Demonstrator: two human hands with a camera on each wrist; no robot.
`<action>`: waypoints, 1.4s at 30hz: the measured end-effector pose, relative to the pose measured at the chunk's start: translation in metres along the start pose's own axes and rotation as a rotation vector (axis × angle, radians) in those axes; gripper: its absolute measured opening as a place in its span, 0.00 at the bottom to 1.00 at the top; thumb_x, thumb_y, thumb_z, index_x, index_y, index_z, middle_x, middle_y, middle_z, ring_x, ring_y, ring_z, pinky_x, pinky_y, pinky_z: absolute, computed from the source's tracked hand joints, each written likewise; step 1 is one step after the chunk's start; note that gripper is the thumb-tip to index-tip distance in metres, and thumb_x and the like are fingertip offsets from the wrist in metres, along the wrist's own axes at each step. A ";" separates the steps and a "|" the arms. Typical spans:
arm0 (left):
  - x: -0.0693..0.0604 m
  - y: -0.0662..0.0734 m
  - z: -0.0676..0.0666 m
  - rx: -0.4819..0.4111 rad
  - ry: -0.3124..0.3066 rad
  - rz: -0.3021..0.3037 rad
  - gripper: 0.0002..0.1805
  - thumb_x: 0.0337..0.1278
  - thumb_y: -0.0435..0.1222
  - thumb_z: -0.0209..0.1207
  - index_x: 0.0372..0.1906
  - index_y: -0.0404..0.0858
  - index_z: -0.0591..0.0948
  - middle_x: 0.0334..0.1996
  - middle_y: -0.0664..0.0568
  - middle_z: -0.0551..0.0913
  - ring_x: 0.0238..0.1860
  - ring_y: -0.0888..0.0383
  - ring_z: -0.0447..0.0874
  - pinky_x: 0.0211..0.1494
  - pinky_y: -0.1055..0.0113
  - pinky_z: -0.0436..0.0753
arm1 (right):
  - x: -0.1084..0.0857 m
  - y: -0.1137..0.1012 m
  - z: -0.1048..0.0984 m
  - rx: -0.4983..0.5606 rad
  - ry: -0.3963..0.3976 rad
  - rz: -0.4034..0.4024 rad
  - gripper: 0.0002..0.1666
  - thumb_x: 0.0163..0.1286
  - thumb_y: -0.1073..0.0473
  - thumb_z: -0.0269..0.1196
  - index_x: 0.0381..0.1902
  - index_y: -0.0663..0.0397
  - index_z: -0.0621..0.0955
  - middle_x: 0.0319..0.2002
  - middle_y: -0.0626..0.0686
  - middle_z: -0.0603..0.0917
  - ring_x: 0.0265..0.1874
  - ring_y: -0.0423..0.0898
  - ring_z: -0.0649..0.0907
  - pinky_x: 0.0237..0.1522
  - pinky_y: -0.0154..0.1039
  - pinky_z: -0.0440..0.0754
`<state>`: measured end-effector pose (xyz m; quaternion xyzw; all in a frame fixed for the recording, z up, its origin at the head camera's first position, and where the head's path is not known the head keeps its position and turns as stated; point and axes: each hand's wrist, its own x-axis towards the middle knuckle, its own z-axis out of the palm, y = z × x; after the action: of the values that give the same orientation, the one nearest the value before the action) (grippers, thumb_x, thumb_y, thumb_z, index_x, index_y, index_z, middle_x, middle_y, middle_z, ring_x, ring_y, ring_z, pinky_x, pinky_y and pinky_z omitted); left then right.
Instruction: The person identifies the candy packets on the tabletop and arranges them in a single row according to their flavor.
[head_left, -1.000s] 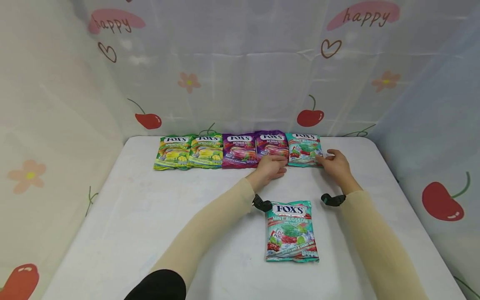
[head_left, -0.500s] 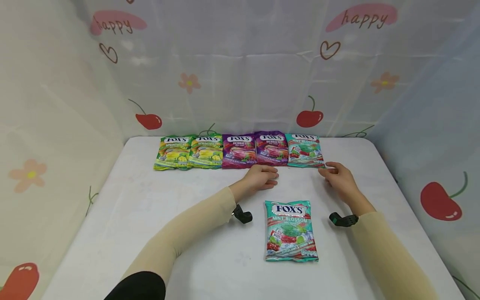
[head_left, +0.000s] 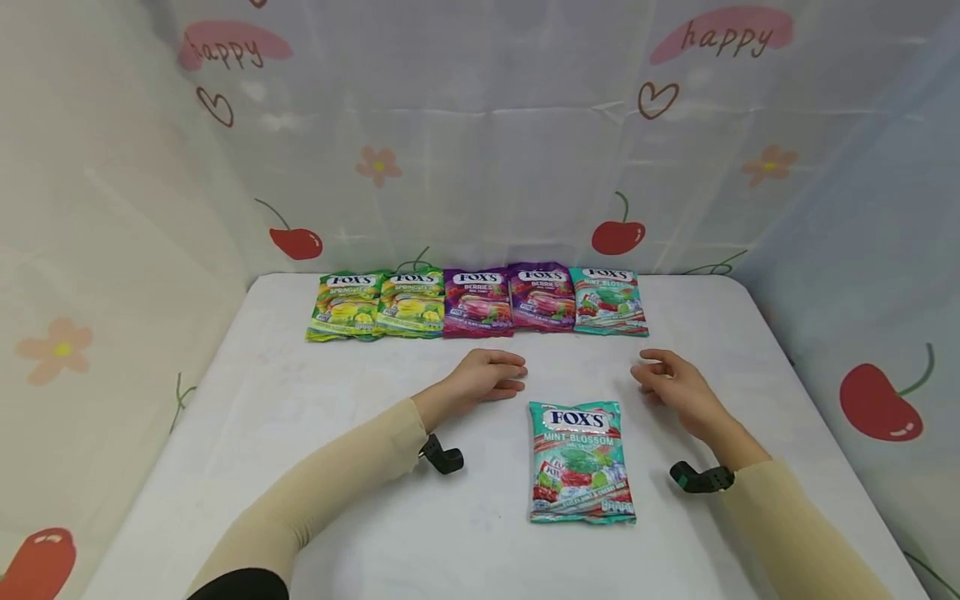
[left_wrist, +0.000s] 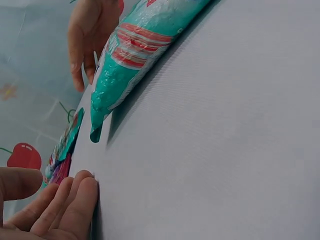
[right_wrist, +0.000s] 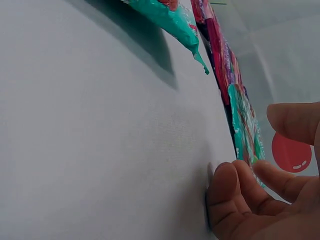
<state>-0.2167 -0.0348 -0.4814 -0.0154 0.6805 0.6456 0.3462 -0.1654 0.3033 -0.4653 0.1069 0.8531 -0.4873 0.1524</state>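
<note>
My left hand (head_left: 480, 377) is over the table in front of the purple bags, fingers loosely extended and holding nothing. To the right, my right hand (head_left: 681, 392) hovers with relaxed, slightly bent fingers, also holding nothing. Between the forearms a teal Fox's Mint Blossom candy bag (head_left: 581, 462) lies flat, face up; its end (left_wrist: 125, 65) shows in the left wrist view. Behind the hands, a second teal Mint Blossom bag (head_left: 610, 302) forms the right end of a row, beside two purple Berries bags (head_left: 478, 302) (head_left: 543, 297). Neither hand touches a bag.
Two yellow-green Fox's bags (head_left: 345, 307) (head_left: 411, 302) make up the left end of the row, which stands along the back of the white table (head_left: 420, 533). A printed curtain (head_left: 480, 192) hangs right behind it.
Both hands have left the row and drawn back toward the person, the left one also moving left. The right fingers have come away from the teal bag at the row's end.
</note>
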 end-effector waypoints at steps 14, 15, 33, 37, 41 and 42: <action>-0.041 -0.021 -0.015 -0.056 -0.044 -0.027 0.19 0.76 0.36 0.57 0.65 0.34 0.79 0.58 0.45 0.86 0.50 0.57 0.90 0.57 0.61 0.88 | -0.039 0.013 0.004 0.094 -0.164 -0.024 0.41 0.80 0.46 0.58 0.78 0.63 0.59 0.63 0.68 0.76 0.46 0.47 0.84 0.46 0.33 0.87; -0.044 -0.023 -0.015 -0.053 -0.051 -0.029 0.19 0.76 0.36 0.56 0.65 0.34 0.79 0.58 0.45 0.86 0.49 0.57 0.90 0.57 0.60 0.88 | -0.042 0.013 0.005 0.106 -0.172 -0.022 0.41 0.80 0.46 0.58 0.78 0.63 0.59 0.62 0.68 0.76 0.46 0.47 0.84 0.46 0.33 0.88; -0.076 -0.038 0.003 -0.110 -0.160 -0.083 0.20 0.76 0.36 0.56 0.64 0.30 0.79 0.52 0.41 0.88 0.47 0.55 0.91 0.56 0.59 0.89 | -0.069 0.017 0.012 0.232 -0.360 0.033 0.39 0.81 0.48 0.57 0.76 0.70 0.61 0.55 0.58 0.84 0.49 0.50 0.87 0.52 0.39 0.89; -0.078 -0.038 0.007 -0.115 -0.190 -0.090 0.21 0.76 0.37 0.57 0.65 0.29 0.78 0.53 0.41 0.88 0.48 0.55 0.91 0.55 0.59 0.89 | -0.071 0.018 0.014 0.283 -0.395 0.061 0.42 0.81 0.46 0.57 0.76 0.71 0.60 0.55 0.56 0.84 0.50 0.50 0.87 0.53 0.42 0.89; -0.079 -0.038 0.012 -0.113 -0.217 -0.107 0.21 0.76 0.37 0.57 0.65 0.29 0.79 0.53 0.42 0.88 0.48 0.55 0.91 0.54 0.59 0.89 | -0.075 0.015 0.017 0.315 -0.419 0.106 0.44 0.80 0.45 0.58 0.78 0.70 0.57 0.58 0.57 0.83 0.51 0.50 0.87 0.54 0.45 0.89; -0.080 -0.038 0.013 -0.110 -0.222 -0.111 0.21 0.76 0.37 0.57 0.65 0.29 0.79 0.53 0.42 0.89 0.48 0.55 0.91 0.54 0.59 0.89 | -0.075 0.014 0.017 0.318 -0.426 0.114 0.45 0.80 0.45 0.58 0.78 0.70 0.57 0.59 0.58 0.82 0.51 0.50 0.87 0.54 0.46 0.89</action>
<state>-0.1325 -0.0633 -0.4742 -0.0006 0.5995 0.6596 0.4532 -0.0878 0.2926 -0.4572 0.0724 0.7074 -0.6172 0.3368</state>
